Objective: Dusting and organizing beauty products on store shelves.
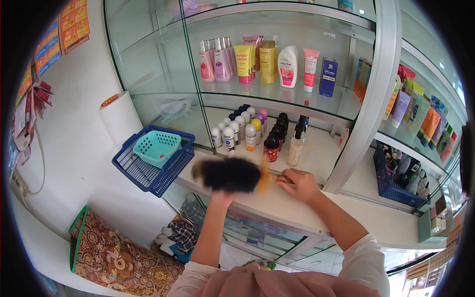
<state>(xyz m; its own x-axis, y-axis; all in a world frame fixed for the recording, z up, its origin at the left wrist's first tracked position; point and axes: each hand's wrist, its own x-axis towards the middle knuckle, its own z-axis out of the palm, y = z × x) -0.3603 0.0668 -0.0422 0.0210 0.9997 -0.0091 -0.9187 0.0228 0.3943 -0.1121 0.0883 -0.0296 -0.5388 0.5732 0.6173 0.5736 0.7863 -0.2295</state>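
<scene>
My right hand [302,183] grips the thin handle of a feather duster, whose dark, motion-blurred head [232,175] lies sideways over the counter's front edge. Behind and below that head is my left hand [223,198]; its fingers are mostly covered, so what they hold cannot be made out. Just past the duster, roll-on deodorant bottles [229,139] with white caps stand in rows. Beside them are a yellow-capped one [256,124], black-capped red bottles [271,148] and a clear spray bottle [295,146] with a black top.
A blue plastic basket [124,163] with a turquoise basket [157,146] inside juts over the counter's left end. Glass sliding doors [156,55] cover the left side. Lotion bottles and tubes line the glass shelf [237,87] above. An aluminium post [365,111] rises at right.
</scene>
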